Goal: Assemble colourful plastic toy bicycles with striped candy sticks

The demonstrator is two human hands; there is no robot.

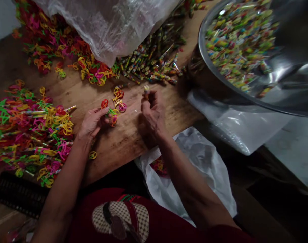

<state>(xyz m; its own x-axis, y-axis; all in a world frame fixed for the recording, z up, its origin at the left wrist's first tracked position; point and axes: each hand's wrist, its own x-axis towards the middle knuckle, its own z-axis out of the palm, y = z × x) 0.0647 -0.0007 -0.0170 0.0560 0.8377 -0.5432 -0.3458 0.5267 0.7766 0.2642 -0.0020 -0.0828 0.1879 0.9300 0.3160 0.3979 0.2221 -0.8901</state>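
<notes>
My left hand (93,123) pinches a small plastic toy bicycle (112,113) with green, yellow, red and pink parts, just over the wooden table. Two or so similar toy bicycles (119,99) lie right beyond it. Across a short gap, my right hand (154,108) is closed on a small printed tube (146,92), whose pale end sticks up past the fingers. Its contents are too small to make out. Behind that hand, a heap of similar printed tubes (148,65) spreads over the table. A yellow ring (92,155) rests near my left wrist.
Bright plastic pieces with tubes form a pile (42,131) at left; more pieces (60,47) lie at the back under a clear plastic bag (113,27). A metal bowl (206,57) of tubes stands at right. A white sack (206,158) hangs below the table edge, beside my right forearm.
</notes>
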